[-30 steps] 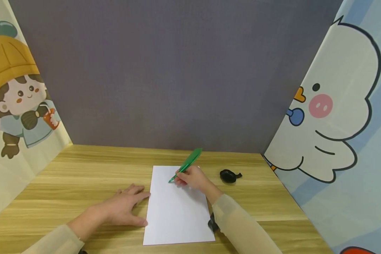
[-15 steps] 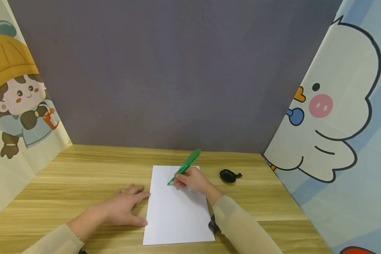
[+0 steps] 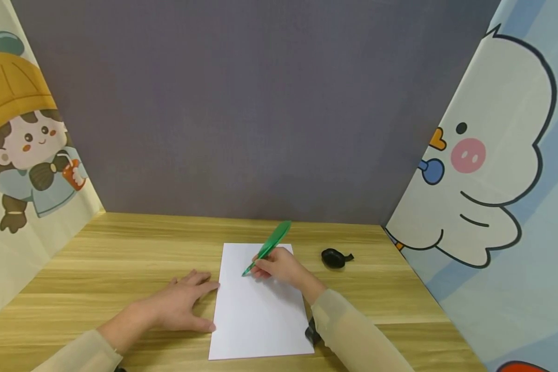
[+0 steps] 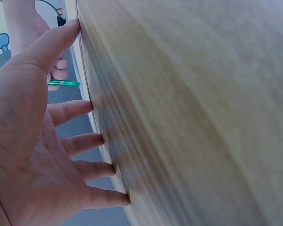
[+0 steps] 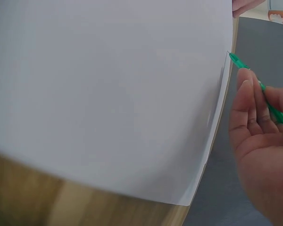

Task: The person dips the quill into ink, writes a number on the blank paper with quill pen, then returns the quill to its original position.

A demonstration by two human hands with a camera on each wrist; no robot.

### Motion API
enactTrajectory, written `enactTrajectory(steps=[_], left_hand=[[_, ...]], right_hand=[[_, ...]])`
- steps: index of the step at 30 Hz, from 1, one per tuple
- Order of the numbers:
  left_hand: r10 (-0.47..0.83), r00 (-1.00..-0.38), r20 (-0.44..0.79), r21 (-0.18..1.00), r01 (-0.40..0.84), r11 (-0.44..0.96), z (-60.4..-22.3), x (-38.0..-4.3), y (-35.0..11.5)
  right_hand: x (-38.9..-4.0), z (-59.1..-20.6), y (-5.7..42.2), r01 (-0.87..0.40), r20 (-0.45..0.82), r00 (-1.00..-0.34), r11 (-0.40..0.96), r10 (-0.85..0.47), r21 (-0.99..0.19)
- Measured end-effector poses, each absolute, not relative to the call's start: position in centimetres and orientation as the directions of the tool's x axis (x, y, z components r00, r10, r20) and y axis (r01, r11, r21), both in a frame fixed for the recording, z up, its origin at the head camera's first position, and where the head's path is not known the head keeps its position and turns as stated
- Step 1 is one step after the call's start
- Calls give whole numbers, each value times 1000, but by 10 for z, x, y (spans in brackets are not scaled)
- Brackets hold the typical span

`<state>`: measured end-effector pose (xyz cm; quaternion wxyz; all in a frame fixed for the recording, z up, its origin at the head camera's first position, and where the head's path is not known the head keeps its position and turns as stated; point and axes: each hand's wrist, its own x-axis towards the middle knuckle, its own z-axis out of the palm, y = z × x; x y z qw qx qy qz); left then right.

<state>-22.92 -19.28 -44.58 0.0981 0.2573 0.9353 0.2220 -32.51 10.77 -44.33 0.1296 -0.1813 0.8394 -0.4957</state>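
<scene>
A white sheet of paper (image 3: 260, 325) lies on the wooden table. Between thumb and fingers, my right hand (image 3: 281, 267) pinches a green pen (image 3: 274, 238) whose upper end is broad and leaf-shaped. The pen leans to the upper right, its tip at the upper left part of the sheet. In the right wrist view the pen's tip (image 5: 231, 56) meets the paper, and a thin faint line shows beside it. My left hand (image 3: 181, 302) rests with spread fingers left of the sheet, thumb and index fingertip at its left edge. Its fingertips (image 4: 98, 138) touch the table in the left wrist view.
A small rounded black object with a short tail (image 3: 333, 258) lies right of the sheet. Another black object (image 3: 312, 332) is partly hidden by the right sleeve at the sheet's right edge. A dark grey panel (image 3: 242, 113) stands behind the table (image 3: 158, 243), with cartoon-printed walls at both sides.
My right hand and the pen have moved slightly down and to the left over the paper. The left hand has stayed in place.
</scene>
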Motion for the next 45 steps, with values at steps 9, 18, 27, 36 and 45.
enactTrajectory(steps=[9,18,27,36,45], left_hand=[[524,-849,-60,460,442,770,-446,-230,-192],[524,-849,-63,462,441,770,-444,-229,-192],[523,-850,-66,465,438,770,-445,-229,-192],[524,-850,-58,456,444,771,-446,-230,-192],[525,-850,-49,449,451,772,-446,-230,-192]], right_hand=[[-321,-443,107,-182,-41,-890,437,-454,-881],[-318,-444,108,-192,-40,-872,416,-488,-889],[-315,-444,109,-207,-45,-862,432,-505,-878],[-309,-442,109,-205,-57,-853,433,-519,-878],[-307,-441,111,-209,-65,-847,443,-528,-872]])
